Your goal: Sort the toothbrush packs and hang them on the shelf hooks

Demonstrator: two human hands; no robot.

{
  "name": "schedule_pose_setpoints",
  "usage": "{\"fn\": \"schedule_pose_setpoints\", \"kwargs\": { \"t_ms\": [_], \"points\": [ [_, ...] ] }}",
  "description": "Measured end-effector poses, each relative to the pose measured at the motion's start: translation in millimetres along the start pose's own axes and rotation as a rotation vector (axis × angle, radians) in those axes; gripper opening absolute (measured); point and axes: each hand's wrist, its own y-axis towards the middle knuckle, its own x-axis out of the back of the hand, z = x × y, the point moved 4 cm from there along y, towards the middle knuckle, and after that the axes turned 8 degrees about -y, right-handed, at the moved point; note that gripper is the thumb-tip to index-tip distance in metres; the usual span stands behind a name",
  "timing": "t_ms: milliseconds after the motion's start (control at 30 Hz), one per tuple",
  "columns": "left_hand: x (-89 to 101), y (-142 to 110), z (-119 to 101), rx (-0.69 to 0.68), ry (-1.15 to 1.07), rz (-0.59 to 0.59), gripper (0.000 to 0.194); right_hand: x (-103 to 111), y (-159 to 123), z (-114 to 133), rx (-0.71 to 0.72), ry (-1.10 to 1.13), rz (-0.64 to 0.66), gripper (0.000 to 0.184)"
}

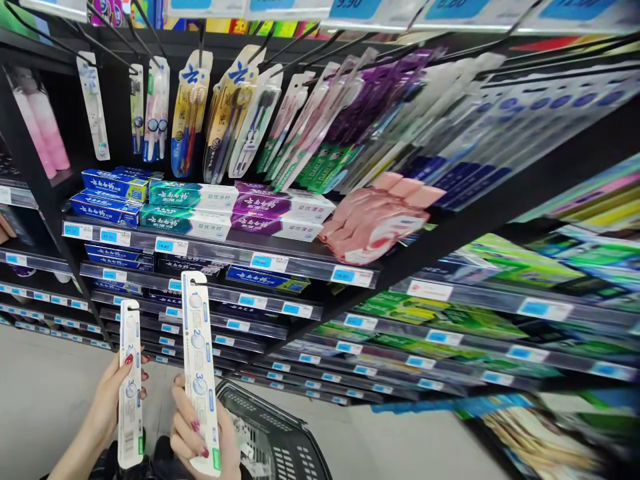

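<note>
Lower left: left hand (107, 393) pinches a slim white printed pack (131, 403), right hand (186, 437) clasps a matching white pack (199, 353); gripping lower would bare more print.

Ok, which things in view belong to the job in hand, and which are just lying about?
Belongs:
white pack, in the left hand
second white pack, in the right hand
shopping basket, probably

Just around:
hanging toothbrushes
toothpaste boxes
pink packs

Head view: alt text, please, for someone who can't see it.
A person's left hand and right hand each hold up a slim white pack. Behind are store shelves with toothpaste boxes, and toothbrush packs hanging above; a dark basket is at bottom center.
</note>
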Motion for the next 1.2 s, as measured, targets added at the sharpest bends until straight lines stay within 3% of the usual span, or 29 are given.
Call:
{"fn": "schedule_pose_setpoints", "kwargs": {
  "t_ms": [200, 400, 533, 600, 733, 900, 1067, 1200],
  "points": [
    [1.7, 1.0, 3.0, 0.010, 0.005, 0.007, 0.041, 7.3, -7.6, 9.7, 0.125, -0.498, -0.283, 0.034],
    [-3.5, 0.4, 3.4, 0.043, 0.021, -0.004, 0.037, 1.9, -16.8, 15.0, 0.122, -0.818, -0.417, 0.027],
    [-5.9, 1.6, 3.8, 0.039, 0.007, -0.002, 0.043, 2.1, -26.8, 26.7, 0.189, -1.414, -0.666, 0.019],
    [-6.7, 2.5, 4.7, 0.054, 0.005, 0.005, 0.046, -0.9, -29.2, 32.4, 0.217, -1.655, -0.761, 0.027],
    [-9.1, 6.1, 6.7, 0.056, 0.007, 0.023, 0.042, -7.4, -24.5, 34.6, 0.159, -1.804, -0.753, 0.044],
    [-13.9, 9.3, 12.4, 0.033, -0.039, -0.003, 0.044, -8.9, -15.6, 20.9, 0.060, -1.785, -0.582, 0.051],
    [-27.1, 7.3, 15.2, -0.072, -0.150, 0.092, 0.053, 7.2, -6.1, -5.5, -0.020, -1.910, -0.530, 0.060],
    [-27.6, 10.5, 17.1, -0.068, -0.090, 0.047, 0.060, 21.7, 2.7, -19.8, -0.020, -2.030, -0.501, 0.068]
  ]
}}
